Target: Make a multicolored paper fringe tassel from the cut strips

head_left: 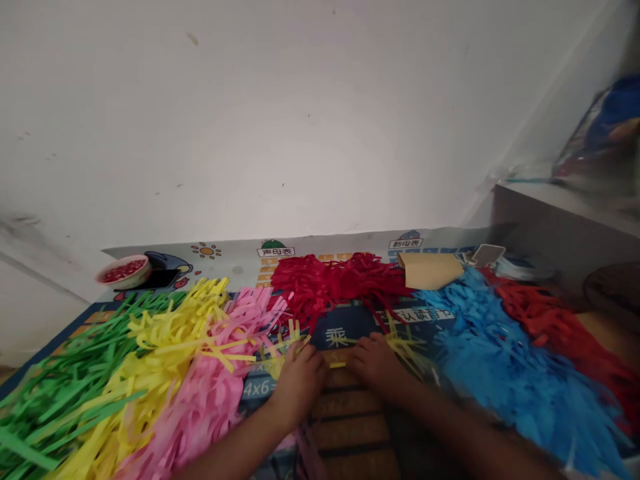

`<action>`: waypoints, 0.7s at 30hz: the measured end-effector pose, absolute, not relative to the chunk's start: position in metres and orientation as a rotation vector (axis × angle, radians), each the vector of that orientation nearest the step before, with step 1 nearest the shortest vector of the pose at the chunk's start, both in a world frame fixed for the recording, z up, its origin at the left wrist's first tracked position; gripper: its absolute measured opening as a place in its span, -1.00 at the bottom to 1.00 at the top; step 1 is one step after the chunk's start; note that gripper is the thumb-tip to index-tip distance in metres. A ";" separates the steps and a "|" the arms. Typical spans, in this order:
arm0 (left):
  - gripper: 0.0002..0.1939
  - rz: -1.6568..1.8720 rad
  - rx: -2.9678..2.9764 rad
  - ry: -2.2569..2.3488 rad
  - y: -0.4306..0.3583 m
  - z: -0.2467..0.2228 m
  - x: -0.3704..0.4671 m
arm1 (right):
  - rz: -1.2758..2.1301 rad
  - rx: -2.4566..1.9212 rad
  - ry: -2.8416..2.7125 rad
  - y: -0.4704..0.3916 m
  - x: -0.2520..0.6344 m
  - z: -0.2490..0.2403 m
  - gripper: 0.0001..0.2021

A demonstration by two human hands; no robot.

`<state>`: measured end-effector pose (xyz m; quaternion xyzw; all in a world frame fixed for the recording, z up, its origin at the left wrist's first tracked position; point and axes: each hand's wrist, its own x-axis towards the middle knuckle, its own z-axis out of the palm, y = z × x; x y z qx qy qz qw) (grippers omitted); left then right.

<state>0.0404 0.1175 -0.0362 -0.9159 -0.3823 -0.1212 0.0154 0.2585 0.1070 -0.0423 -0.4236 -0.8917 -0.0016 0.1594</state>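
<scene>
Over the middle of the printed mat, my left hand [301,375] and my right hand [379,365] are side by side, a small gap between them. Both have curled fingers closed on a yellow paper tassel [338,365]. Its narrow twisted middle shows in the gap, and its loose fringe spreads out past each hand. Pink paper strips [213,387] lie close to my left hand, blue strips [500,360] to the right of my right hand. Behind both hands is a pile of dark red strips [340,283]. My fingertips are partly hidden and slightly blurred.
Yellow strips [170,340] and green strips [85,360] cover the left side; red strips [545,313] lie far right. A bowl of small red pieces [124,270] stands beside a dark phone [163,278]. A brown paper piece [431,270] lies near the wall [300,133].
</scene>
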 end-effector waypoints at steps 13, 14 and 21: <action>-0.86 -0.471 -2.864 -1.527 0.123 -0.031 0.035 | 0.370 -1.534 -2.297 0.111 0.281 -0.033 -0.90; -0.86 -0.434 -2.848 -1.542 0.124 -0.030 0.036 | 0.378 -1.577 -2.296 0.112 0.278 -0.031 -0.89; -0.91 -0.302 -2.896 -1.174 0.126 -0.022 0.037 | 0.113 -1.319 -2.579 0.108 0.268 -0.016 -0.96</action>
